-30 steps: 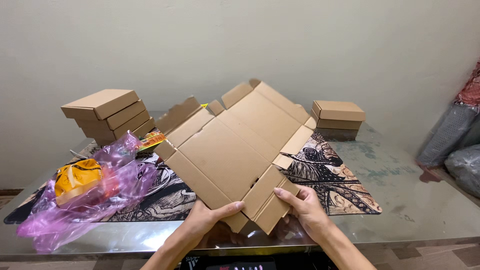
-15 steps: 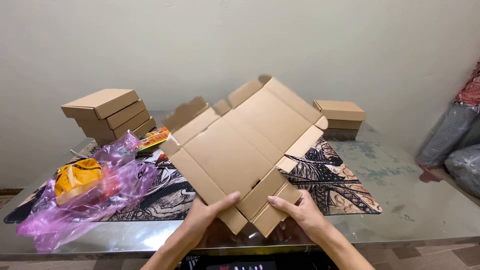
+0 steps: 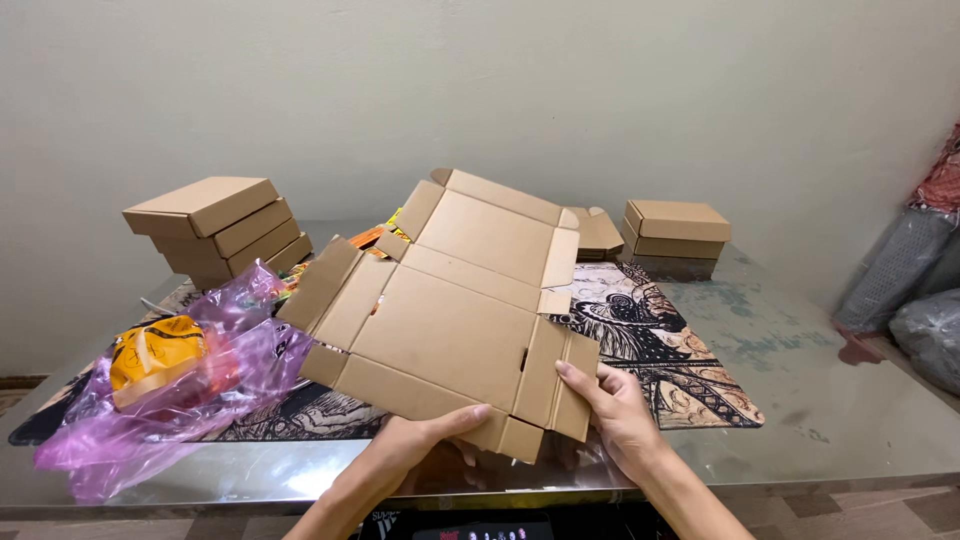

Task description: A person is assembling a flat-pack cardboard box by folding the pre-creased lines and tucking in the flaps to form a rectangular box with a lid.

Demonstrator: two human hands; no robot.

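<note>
Both hands hold 1 flat, unfolded cardboard blank above the near edge of the table. The left hand grips the blank's near edge from below, thumb lying along the top face of the front flap. The right hand clasps the near right corner, fingers on the side flap and thumb beneath or behind it; its exact closure cannot be told. The blank tilts upward away from the person, its far flaps raised and partly creased.

Under the blank lies a dark patterned mat, which covers the middle of the table. Left of the blank, a purple plastic bag rests on the mat and table, with an orange roll inside it. Behind the bag stands a stack of 4 folded boxes, fanned slightly. At the far right of the mat stands a second stack of 2 boxes. Just left of that stack, another flat blank shows past the held blank. Grey and dark sacks lean against the wall at the right edge.
</note>
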